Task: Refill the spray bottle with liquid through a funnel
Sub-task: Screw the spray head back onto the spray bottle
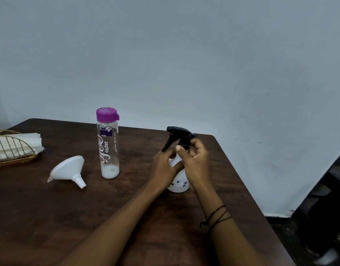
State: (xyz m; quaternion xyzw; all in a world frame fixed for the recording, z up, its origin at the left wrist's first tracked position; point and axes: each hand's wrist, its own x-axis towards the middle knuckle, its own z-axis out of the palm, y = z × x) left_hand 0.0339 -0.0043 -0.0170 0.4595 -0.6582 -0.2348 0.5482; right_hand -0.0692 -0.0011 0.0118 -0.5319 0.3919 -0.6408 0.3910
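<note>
Head view, 1 frame. Landmark: spray bottle (179, 181).

Item 1, spray bottle: white body with small blue flower prints, black trigger head (177, 138) on top; upright on the dark bench (50, 217), long axis vertical, trigger pointing toward the water bottle.

Item 2, left hand (164, 169): grip curled round the bottle's shoulder, holding it.

Item 3, right hand (194, 160): grip pinching the black collar just under the trigger head; it is the hand nearer the cap. Judged step: unscrewing the head, twisting about the vertical axis.

Item 4, white funnel (69, 169): on its side, well left of the spray bottle.

Item 5, clear water bottle (107, 143): purple lid, upright, between funnel and spray bottle.
</note>
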